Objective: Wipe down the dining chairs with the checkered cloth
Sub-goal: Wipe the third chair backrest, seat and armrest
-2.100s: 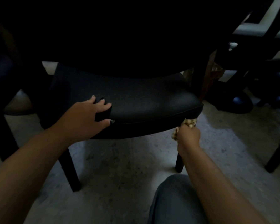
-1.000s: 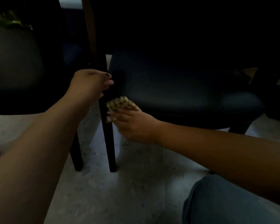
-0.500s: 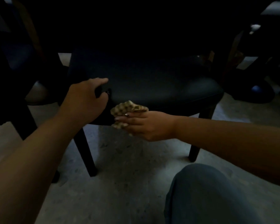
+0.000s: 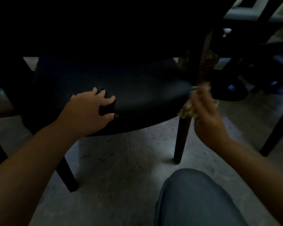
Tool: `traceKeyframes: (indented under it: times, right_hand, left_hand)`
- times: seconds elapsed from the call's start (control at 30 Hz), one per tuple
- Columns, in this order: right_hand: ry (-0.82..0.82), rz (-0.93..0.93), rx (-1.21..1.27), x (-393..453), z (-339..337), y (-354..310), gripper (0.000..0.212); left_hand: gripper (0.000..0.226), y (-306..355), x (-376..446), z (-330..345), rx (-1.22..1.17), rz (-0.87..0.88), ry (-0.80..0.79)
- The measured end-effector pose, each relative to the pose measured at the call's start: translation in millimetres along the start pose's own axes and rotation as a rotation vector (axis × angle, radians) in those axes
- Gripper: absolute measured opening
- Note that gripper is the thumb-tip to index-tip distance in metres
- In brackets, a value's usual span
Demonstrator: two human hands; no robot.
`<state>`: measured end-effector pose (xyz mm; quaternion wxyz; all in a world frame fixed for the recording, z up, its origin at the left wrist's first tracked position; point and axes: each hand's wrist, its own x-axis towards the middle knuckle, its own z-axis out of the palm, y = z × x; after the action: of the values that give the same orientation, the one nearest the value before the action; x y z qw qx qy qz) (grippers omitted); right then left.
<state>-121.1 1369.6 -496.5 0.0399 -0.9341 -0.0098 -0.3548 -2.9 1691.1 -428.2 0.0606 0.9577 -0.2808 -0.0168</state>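
While the left hand rests spread on the dark seat, I'd keep it bracing and run the cloth, a pale checkered wad bunched in the blurred right hand's grip at the front right corner, down that leg.

Left hand rests on chair seat; right hand grips checkered cloth.

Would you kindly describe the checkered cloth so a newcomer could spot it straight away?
Find the dark padded chair in the middle of the view, then follow its seat edge to the right front corner. There the right hand grips the checkered cloth, bunched against the top of the leg. It is the only pale, patterned thing among dark furniture.
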Motion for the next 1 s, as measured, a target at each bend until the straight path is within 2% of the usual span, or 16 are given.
traceKeyframes:
  times: [0.07, 0.1, 0.17, 0.2, 0.23, 0.3, 0.4, 0.5, 0.57, 0.63, 0.67, 0.7, 0.8, 0.83, 0.9, 1.0]
  right_hand:
    - [0.188, 0.554, 0.249, 7, 8, -3, 0.053]
    - [0.247, 0.830, 0.443, 18, 14, -10, 0.047]
    - [0.264, 1.199, 0.696, 41, 27, -36, 0.021]
    - [0.241, 1.319, 0.814, 49, 33, -52, 0.018]
    - [0.259, 1.413, 0.870, 51, 40, -68, 0.028]
    - [0.260, 1.473, 0.917, 49, 45, -113, 0.049]
    - [0.192, 1.390, 0.946, 39, 40, -181, 0.064]
    - [0.124, 1.240, 0.932, 23, 30, -217, 0.064]
    - [0.275, 1.148, 0.906, 21, 10, -206, 0.061]
    - [0.481, 1.078, 0.761, 33, -6, -166, 0.051]
    - [0.491, 1.021, 0.678, 43, -12, -143, 0.050]
    - [0.429, 0.928, 0.600, 53, -14, -119, 0.048]
    - [-0.016, 0.649, 0.340, 72, -2, -80, 0.042]
    - [-0.100, 0.592, 0.295, 72, 5, -78, 0.042]
    - [-0.140, 0.523, 0.247, 66, 15, -94, 0.041]
    - [-0.176, 0.351, 0.260, 59, 22, -153, 0.035]
  left_hand:
    - [0.062, 0, 0, -2, 0.001, -0.003, -0.022]
    - [0.062, 1, 0, -2, 0.002, 0.000, -0.031]
    - [0.061, 3, 0, -3, 0.005, -0.001, -0.028]
    - [0.061, 3, 0, -4, 0.006, -0.005, -0.025]
    - [0.061, 3, -1, -4, 0.006, -0.008, -0.024]
    - [0.061, 3, -3, -3, -0.004, -0.004, -0.015]
    - [0.061, 3, -3, -2, -0.024, 0.004, -0.011]
    - [0.060, -2, -5, -5, -0.054, 0.043, -0.017]
    - [0.058, -9, -7, -9, -0.144, 0.070, 0.014]
    - [0.057, -16, -12, -11, -0.243, 0.062, 0.073]
    - [0.057, -17, -14, -11, -0.265, 0.048, 0.095]
    - [0.058, -19, -16, -10, -0.268, 0.039, 0.110]
    - [0.062, -25, -18, -8, -0.245, -0.014, 0.135]
    - [0.064, -28, -17, -8, -0.245, -0.055, 0.131]
    - [0.066, -36, -17, -9, -0.252, -0.166, 0.109]
    - [0.059, -47, -20, -10, -0.302, -0.308, 0.126]
